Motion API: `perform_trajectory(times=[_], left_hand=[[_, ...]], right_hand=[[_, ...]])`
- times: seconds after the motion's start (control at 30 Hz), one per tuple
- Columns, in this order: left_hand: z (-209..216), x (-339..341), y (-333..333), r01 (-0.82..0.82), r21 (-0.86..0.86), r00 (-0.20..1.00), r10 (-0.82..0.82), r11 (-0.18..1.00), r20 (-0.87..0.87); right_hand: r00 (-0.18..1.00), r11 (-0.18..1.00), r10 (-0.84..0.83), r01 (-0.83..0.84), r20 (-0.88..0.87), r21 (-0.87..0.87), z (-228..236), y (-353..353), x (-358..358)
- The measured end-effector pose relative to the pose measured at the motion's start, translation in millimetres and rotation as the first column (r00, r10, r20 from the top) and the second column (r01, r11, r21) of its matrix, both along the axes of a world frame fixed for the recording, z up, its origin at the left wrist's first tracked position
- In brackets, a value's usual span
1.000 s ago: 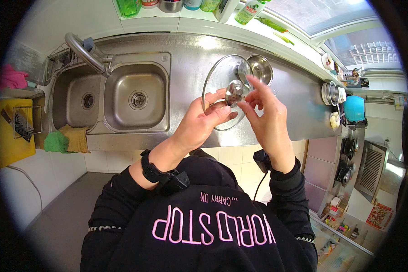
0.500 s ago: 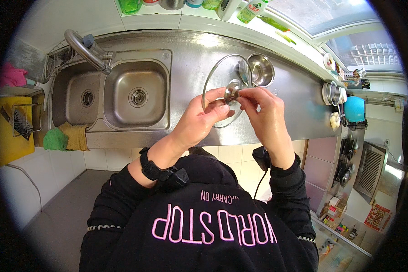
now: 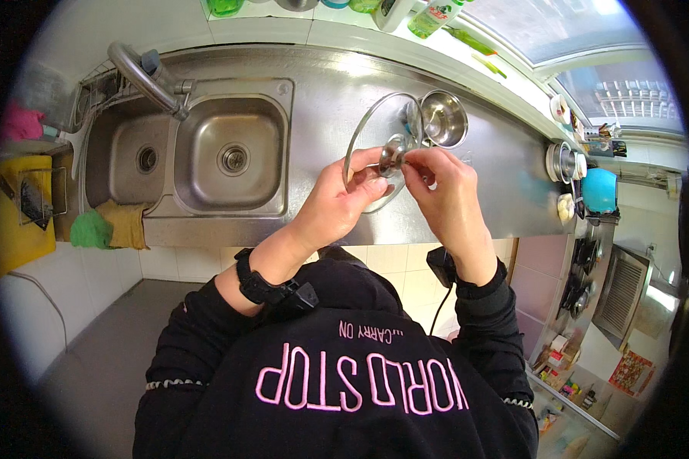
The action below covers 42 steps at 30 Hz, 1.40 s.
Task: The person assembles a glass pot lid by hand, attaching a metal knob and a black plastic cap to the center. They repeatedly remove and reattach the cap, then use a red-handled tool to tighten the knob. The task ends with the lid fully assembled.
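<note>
The step in hand looks like work at the metal knob (image 3: 393, 154) of a round glass lid (image 3: 373, 130), which is held tilted up on its side above the tabletop (image 3: 505, 180), in front of the person. The left hand (image 3: 337, 196) has its grip around the lid's near left side, thumb in front and fingers reaching toward the knob; the right hand (image 3: 445, 180) has its thumb and forefinger pinched at the knob's right side, though whether they hold the knob itself or some small part on it is too fine to tell. As a judgement, the next move calls for a steady left grip while the right fingertips turn or work the knob, with light pressure since the glass could slip. As for edges, the lid's far rim overlaps a metal bowl (image 3: 445, 121) in this view, so whether those 2 touch cannot be told; swinging the lid away from the body risks a knock there. To the left, between the lid and the right basin of the sink (image 3: 274, 164), lies a bare strip of steel. The widest open room is to the right, past the right hand, while the tabletop's front edge runs close beneath both wrists.
</note>
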<state>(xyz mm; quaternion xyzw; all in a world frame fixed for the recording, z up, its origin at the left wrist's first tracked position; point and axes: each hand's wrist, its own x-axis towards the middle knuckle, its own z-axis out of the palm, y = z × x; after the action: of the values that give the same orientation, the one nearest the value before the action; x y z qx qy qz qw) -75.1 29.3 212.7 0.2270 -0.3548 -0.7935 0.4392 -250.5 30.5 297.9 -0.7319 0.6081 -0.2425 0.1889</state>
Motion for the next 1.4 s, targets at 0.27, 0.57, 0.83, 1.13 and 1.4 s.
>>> perform_trajectory(times=[0.27, 0.57, 0.83, 1.13, 1.4], left_hand=[[2.6, 4.7, -0.3, -0.048, -0.114, 0.995, 0.057, 0.992, 0.081], [4.0, 5.7, -0.9, -0.084, -0.252, 0.987, 0.114, 0.964, 0.11], [-4.5, 4.9, -2.4, -0.113, -0.153, 0.994, 0.11, 0.982, -0.029], [-13.7, 3.6, -4.5, -0.07, -0.14, 0.994, 0.056, 0.988, -0.099], [-14.2, 5.1, -2.5, -0.088, -0.2, 0.996, 0.083, 0.976, -0.031]], right_hand=[[0.882, 0.929, -0.182, 0.009, 0.434, 0.371, -0.6, -8.2, -9.8], [0.853, 0.954, -0.219, 0.085, 0.473, 0.288, -11.7, -6.4, -3.1], [0.985, 0.994, -0.078, 0.088, 0.151, -0.06, -24.1, 4.4, 9.2], [0.996, 0.988, -0.062, 0.071, 0.068, -0.134, -20.1, 4.9, 14.2], [0.995, 0.987, -0.076, 0.085, 0.065, -0.137, -23.3, 3.7, 16.9]])
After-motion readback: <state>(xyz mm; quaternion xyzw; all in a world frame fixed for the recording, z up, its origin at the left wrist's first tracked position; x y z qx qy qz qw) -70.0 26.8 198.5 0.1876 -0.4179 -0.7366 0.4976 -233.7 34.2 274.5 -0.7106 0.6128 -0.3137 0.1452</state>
